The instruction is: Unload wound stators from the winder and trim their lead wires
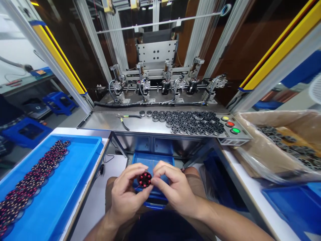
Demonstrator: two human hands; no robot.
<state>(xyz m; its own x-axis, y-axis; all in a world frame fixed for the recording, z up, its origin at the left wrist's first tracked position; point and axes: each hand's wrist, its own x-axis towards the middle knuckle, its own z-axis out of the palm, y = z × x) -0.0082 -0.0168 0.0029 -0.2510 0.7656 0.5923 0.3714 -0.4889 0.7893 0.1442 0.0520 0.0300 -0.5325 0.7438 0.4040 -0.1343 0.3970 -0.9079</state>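
Observation:
A small round part with red windings and a dark centre [144, 179] is held above my lap. My left hand [127, 192] wraps round it, thumb below and fingers above. At the part's right edge, my right hand [174, 187] pinches with thumb and index finger; whatever is between those fingertips is too small to make out. Beyond the hands, on the metal ledge [105, 121], lie many black-and-silver round cores [192, 122] in rows and pliers with black and green handles [124, 122].
A blue tray [67, 174] with rows of wound parts [37, 177] stands at left. At right are a lined cardboard box [248, 144] of cores and a blue bin [288, 204]. Yellow, red and green buttons [230, 124] sit at the ledge's right end, below machine fixtures [165, 85].

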